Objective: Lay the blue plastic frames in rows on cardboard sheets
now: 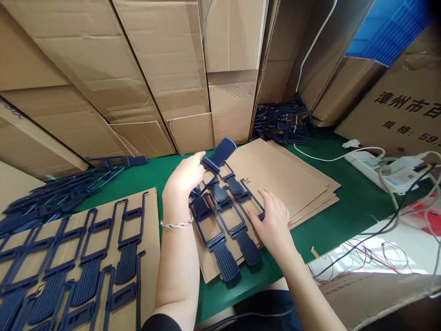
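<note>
My left hand is closed around a dark blue plastic frame with a ribbed paddle, held tilted above the cardboard sheets. Part of it is hidden behind the fingers. Beneath it, several similar frames lie in rows on the sheets, and two ribbed paddles stick out over the near edge. My right hand rests low over the rightmost frame, fingers stretched and apart, the thumb beside the frame's near end.
At left, another cardboard sheet carries rows of the same frames, with a loose pile behind. A second pile lies at the back, by the boxes. A white power strip and cables are on the right.
</note>
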`<action>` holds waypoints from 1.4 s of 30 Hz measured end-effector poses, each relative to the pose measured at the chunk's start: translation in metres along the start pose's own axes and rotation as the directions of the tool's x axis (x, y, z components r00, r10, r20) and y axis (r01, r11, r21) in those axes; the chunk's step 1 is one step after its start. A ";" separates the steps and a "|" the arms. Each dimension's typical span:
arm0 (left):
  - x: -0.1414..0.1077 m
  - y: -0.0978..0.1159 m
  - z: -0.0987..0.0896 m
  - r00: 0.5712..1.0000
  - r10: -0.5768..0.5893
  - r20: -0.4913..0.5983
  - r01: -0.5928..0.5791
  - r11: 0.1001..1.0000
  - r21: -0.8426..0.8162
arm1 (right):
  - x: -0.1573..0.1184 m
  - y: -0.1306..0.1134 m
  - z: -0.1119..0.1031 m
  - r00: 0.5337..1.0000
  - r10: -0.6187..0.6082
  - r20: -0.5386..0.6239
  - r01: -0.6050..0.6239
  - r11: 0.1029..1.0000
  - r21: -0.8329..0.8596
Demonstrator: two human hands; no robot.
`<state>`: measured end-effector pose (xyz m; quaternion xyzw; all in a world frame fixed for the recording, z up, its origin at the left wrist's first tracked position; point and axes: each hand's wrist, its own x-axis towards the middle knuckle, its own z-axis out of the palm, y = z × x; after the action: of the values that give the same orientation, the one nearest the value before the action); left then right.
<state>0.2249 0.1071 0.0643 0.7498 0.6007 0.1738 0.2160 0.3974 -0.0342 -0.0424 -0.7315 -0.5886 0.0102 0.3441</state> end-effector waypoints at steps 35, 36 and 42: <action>-0.020 0.040 0.001 0.943 0.316 -0.100 -0.302 0.943 0.138 | 0.104 0.048 -0.012 0.940 0.196 0.279 -0.233 0.966 0.109; -0.018 0.032 -0.005 0.967 0.233 -0.106 -0.221 0.969 0.110 | 0.110 0.053 -0.004 0.940 0.203 0.275 -0.233 0.969 0.081; -0.008 -0.012 -0.030 0.968 -0.203 -0.147 0.218 0.972 0.092 | 0.122 0.063 0.024 0.931 0.202 0.304 -0.208 0.978 -0.013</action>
<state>0.1978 0.1046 0.0832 0.6786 0.6989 0.1681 0.1510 0.4787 0.0789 -0.0453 -0.7754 -0.5547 0.1639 0.2536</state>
